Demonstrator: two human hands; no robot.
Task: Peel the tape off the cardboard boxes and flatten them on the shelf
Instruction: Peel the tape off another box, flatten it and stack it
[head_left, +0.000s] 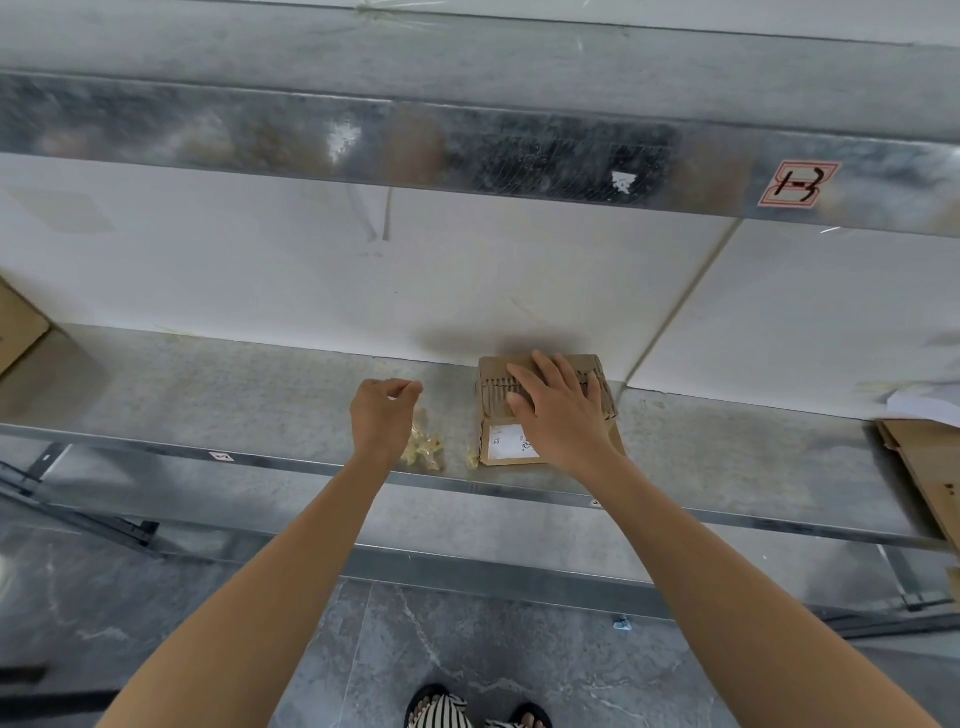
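The flattened cardboard is pressed by the right hand, fingers spread straight over it, nothing gripped. The left hand is held loosely curled above the crumpled tape, with nothing seen in it. The cardboard is laid against the back edge of the shelf; the tape lies just beside it, near the front edge.

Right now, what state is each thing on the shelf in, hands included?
cardboard stack: flattened, lying on the shelf
right hand: fingers straight, pressing the stack
tape scraps: peeled off, crumpled, loose beside the stack
left hand: fingers curled over the tape scraps, hold unclear
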